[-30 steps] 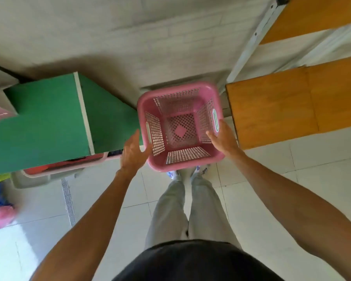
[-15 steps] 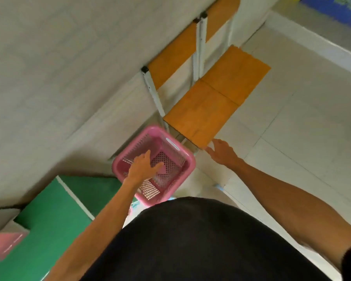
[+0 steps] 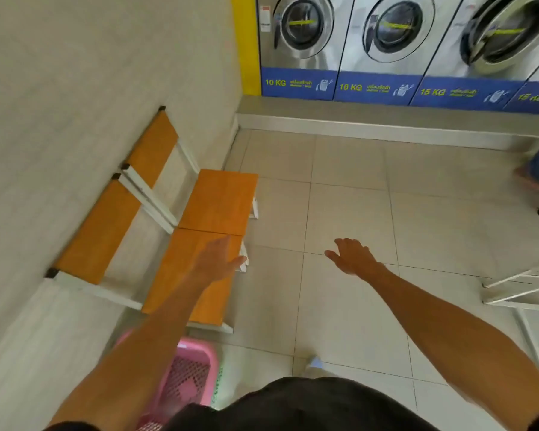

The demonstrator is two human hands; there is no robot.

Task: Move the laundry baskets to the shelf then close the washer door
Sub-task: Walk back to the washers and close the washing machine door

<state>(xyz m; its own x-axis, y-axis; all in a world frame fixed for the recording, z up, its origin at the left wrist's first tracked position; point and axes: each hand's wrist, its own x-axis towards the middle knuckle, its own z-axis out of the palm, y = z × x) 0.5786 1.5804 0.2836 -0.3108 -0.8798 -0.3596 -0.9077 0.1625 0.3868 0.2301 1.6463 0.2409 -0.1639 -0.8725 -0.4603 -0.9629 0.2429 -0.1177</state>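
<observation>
1. One pink laundry basket [image 3: 187, 381] stands on the tiled floor [image 3: 349, 213] at the lower left, close to the wall and just past the near end of the benches; the person's left forearm covers part of its rim.
2. Two orange benches with white frames line the left wall end to end: the nearer bench [image 3: 193, 275] and the farther bench [image 3: 221, 197], their seat boards touching.
3. One left hand [image 3: 215, 259] hovers over the nearer bench seat, fingers stretched flat and loose, gripping nothing.
4. One right hand [image 3: 352, 256] hangs over the bare floor tiles, well apart from the basket, fingers spread, empty.
5. Three front-loading washers show fully along the far wall on a raised step: first washer [image 3: 302, 29] marked 10 KG, second washer [image 3: 392, 29] marked 10 KG, third washer [image 3: 504, 29] marked 15 KG. A fourth label is cut by the frame edge.
6. The third washer's round door looks swung ajar; the other two look closed.
7. One white metal rack [image 3: 523, 290] juts in at the right edge.
</observation>
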